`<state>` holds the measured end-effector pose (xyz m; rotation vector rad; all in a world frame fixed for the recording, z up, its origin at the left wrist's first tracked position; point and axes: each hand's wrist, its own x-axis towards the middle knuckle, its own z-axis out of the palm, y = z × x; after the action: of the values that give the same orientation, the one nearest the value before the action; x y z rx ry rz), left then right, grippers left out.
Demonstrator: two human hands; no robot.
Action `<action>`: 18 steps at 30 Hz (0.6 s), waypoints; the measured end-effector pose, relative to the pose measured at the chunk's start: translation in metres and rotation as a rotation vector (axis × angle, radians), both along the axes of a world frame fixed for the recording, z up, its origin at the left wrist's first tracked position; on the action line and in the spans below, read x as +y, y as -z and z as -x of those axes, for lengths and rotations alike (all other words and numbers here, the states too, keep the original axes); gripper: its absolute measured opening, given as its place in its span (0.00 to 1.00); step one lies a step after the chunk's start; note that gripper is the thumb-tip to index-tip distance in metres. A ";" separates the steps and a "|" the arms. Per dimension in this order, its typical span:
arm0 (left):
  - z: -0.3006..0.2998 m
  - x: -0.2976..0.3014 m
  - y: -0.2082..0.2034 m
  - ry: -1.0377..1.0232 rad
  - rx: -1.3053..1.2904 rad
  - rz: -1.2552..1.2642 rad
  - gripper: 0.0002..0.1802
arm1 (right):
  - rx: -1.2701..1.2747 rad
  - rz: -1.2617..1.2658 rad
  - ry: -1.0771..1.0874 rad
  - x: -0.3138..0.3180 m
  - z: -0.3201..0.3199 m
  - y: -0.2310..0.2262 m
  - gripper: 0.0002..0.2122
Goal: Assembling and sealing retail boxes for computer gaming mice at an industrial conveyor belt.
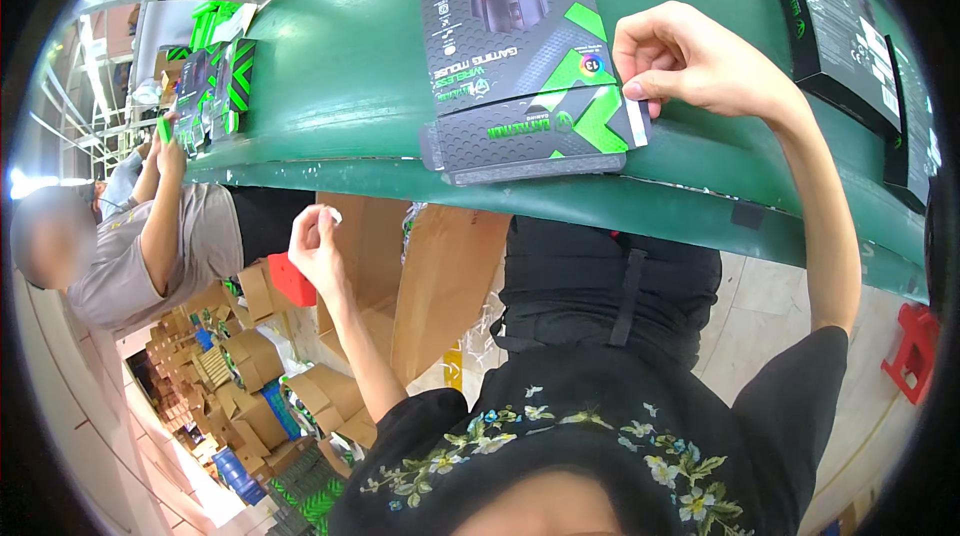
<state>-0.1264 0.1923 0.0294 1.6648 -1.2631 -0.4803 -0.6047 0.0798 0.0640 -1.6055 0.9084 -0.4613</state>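
Observation:
A black and green computer mouse box [530, 66] lies on the green table in front of me, its printed side up and an end flap unfolded toward me. My right hand [690, 61] is at the box's right edge, fingers curled and thumb pinching by the corner of the flap. A narrow white strip [638, 123] runs along the flap's side just below the thumb. Off the table's near edge to the left, my left hand [318, 248] pinches a small white scrap [334, 215], which looks like paper or tape.
Two black boxes [835, 36] lie at the table's right. Far left, a person in a grey shirt [165, 251] works beside more green and black boxes [215, 86]. An open cardboard carton [440, 286] stands below the table edge. A red stool [912, 351] is on the floor, right.

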 end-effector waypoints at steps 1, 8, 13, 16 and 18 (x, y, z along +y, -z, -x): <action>-0.025 0.007 0.018 -0.155 -0.128 0.006 0.12 | 0.028 -0.004 -0.006 0.001 0.000 -0.004 0.06; -0.127 0.073 0.082 -0.416 -0.132 -0.071 0.14 | -0.050 0.391 -0.189 0.002 0.010 -0.014 0.08; -0.079 0.050 0.074 -0.301 -0.085 -0.020 0.16 | -0.314 0.300 0.396 0.070 0.033 -0.053 0.05; -0.067 0.059 0.064 -0.364 -0.010 -0.033 0.14 | -0.656 0.144 0.106 0.083 -0.098 -0.025 0.05; -0.041 0.054 0.042 -0.405 0.001 -0.052 0.13 | -0.643 -0.172 -0.084 0.099 -0.197 0.009 0.04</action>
<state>-0.0852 0.2467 -0.0124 1.9036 -0.8850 -0.2674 -0.4076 0.1789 0.0554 -1.2150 0.3784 -0.7608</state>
